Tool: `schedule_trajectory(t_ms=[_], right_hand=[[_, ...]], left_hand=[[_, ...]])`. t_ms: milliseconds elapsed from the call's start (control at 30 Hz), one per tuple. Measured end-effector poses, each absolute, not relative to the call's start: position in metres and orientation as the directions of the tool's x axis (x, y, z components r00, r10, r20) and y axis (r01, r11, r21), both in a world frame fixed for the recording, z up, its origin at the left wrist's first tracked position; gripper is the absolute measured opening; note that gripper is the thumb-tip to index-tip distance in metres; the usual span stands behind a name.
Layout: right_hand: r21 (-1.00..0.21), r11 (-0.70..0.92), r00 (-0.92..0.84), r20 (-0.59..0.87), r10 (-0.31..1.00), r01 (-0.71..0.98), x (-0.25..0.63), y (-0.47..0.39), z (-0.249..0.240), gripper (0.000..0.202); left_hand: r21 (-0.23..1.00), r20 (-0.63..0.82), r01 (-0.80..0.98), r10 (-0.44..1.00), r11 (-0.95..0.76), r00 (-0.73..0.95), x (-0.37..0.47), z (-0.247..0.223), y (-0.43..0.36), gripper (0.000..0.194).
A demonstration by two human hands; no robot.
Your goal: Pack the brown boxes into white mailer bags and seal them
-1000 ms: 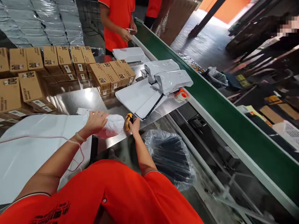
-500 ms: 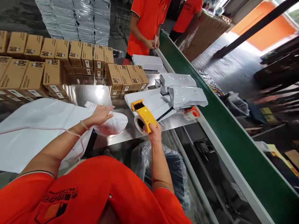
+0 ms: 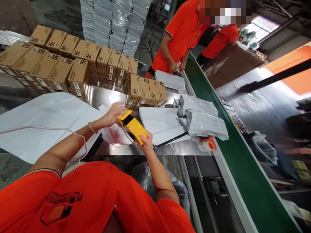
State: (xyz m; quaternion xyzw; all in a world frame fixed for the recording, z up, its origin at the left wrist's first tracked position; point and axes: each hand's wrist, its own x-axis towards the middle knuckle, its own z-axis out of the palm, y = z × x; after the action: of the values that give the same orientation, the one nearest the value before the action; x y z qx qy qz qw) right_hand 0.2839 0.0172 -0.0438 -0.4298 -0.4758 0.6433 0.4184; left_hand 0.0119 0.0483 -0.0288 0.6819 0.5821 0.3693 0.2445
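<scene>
My right hand [image 3: 147, 141] is wrapped round the handle of a yellow tape dispenser [image 3: 136, 128], whose roll shows only in part. The dispenser's front end is tilted over a white and pinkish wrapped bundle [image 3: 114, 135] lying on the metal table. My left hand [image 3: 111, 116] is over the bundle's far side, its fingers stretched out close to the dispenser's front. Whether those fingertips touch the dispenser is hard to see. A small white label [image 3: 103, 108] lies just behind the left hand. To the left, a large white sheet [image 3: 53, 119] is spread out, a thin pink cord [image 3: 60, 128] across it.
Brown boxes [image 3: 77, 76] stand in rows at the back left. Flat white mailer bags [image 3: 160, 123] and filled grey parcels [image 3: 206, 124] lie to the right, near an orange tape dispenser [image 3: 209, 144]. A green conveyor belt [image 3: 243, 155] runs alongside; a co-worker [image 3: 178, 38] stands behind.
My right hand has brought the yellow tape dispenser left, from above the mailer bags to over the bundle. The left hand stays at the bundle. The camera view has shifted.
</scene>
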Motion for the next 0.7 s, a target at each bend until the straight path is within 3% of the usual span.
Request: schedule_trajectory(t_ms=[33, 100, 167, 300, 400, 567, 700], right_hand=[[-0.974, -0.192, -0.290, -0.150, 0.945, -0.123, 0.286, 0.016, -0.044, 0.051], [-0.976, -0.190, -0.319, -0.147, 0.936, -0.107, 0.290, 0.014, -0.044, 0.052], [-0.979, -0.184, -0.344, -0.144, 0.928, -0.087, 0.293, 0.013, -0.045, 0.054], [-0.980, -0.188, -0.359, -0.152, 0.921, -0.066, 0.294, 0.011, -0.041, 0.054], [-0.975, -0.221, -0.391, -0.192, 0.900, -0.031, 0.296, 0.010, -0.030, 0.051], [-0.973, -0.226, -0.377, -0.225, 0.899, 0.041, 0.315, 0.014, -0.016, 0.044], [-0.954, -0.298, -0.410, -0.282, 0.867, 0.026, 0.323, 0.021, -0.014, 0.047]], left_hand=[[0.848, 0.189, 0.513, 0.980, -0.130, -0.066, 0.010, -0.025, 0.041, 0.038], [0.971, -0.031, 0.229, 0.986, 0.069, -0.163, 0.012, -0.020, 0.022, 0.048], [0.967, -0.252, -0.047, 0.966, 0.249, -0.059, 0.021, -0.016, 0.006, 0.063], [0.890, -0.338, -0.313, 0.941, 0.331, 0.033, 0.039, -0.016, -0.002, 0.055], [0.882, -0.378, -0.293, 0.926, 0.368, 0.025, 0.033, -0.021, 0.014, 0.045], [0.967, -0.253, -0.064, 0.936, 0.245, -0.246, -0.033, -0.041, 0.055, 0.037], [0.946, -0.273, 0.051, 0.868, 0.321, -0.415, -0.096, -0.058, 0.073, 0.036]])
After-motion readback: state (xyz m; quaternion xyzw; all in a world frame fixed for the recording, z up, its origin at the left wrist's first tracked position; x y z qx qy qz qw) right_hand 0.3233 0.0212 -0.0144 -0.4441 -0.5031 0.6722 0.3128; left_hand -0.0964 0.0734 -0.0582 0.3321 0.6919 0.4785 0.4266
